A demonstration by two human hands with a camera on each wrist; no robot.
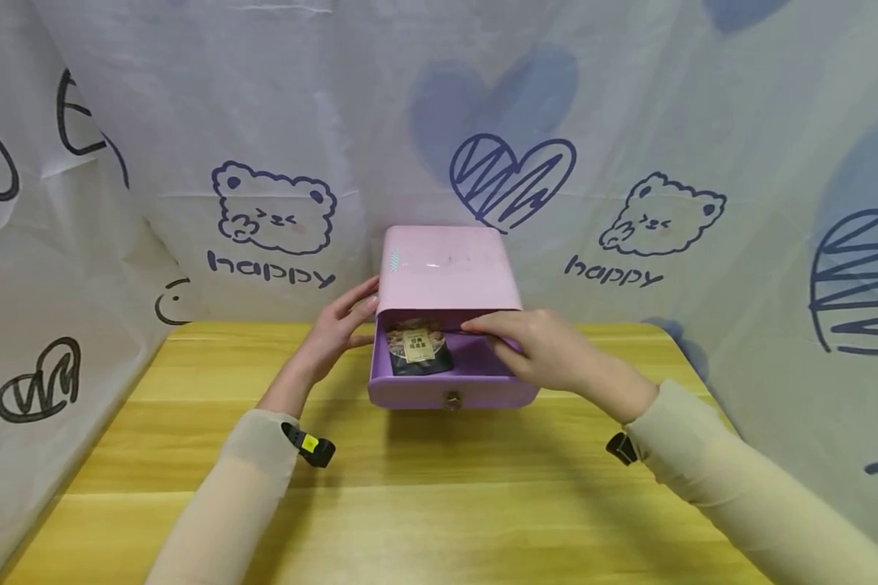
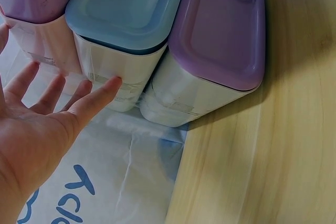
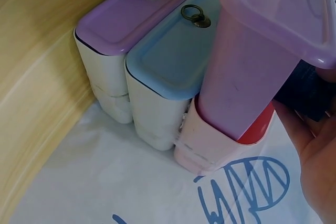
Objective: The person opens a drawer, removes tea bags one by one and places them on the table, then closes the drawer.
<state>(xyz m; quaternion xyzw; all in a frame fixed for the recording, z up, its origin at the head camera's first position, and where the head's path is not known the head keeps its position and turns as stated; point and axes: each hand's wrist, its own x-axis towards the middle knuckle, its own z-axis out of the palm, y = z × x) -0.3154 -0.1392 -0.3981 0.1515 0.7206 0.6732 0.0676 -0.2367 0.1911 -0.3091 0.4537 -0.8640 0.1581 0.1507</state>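
A small drawer cabinet with a pink top stands at the table's back. Its purple top drawer is pulled out toward me. Inside on the left lies a printed tea-style packet with a dark lower edge. My right hand reaches over the drawer's right side and pinches a dark packet, mostly hidden by hand and drawer. My left hand is at the cabinet's left side, its spread fingers right at the wall.
Below the pulled-out drawer are a shut blue drawer and a shut purple drawer, with ring pulls. The cabinet stands on a wood-grain table. A white printed cloth hangs behind and at both sides.
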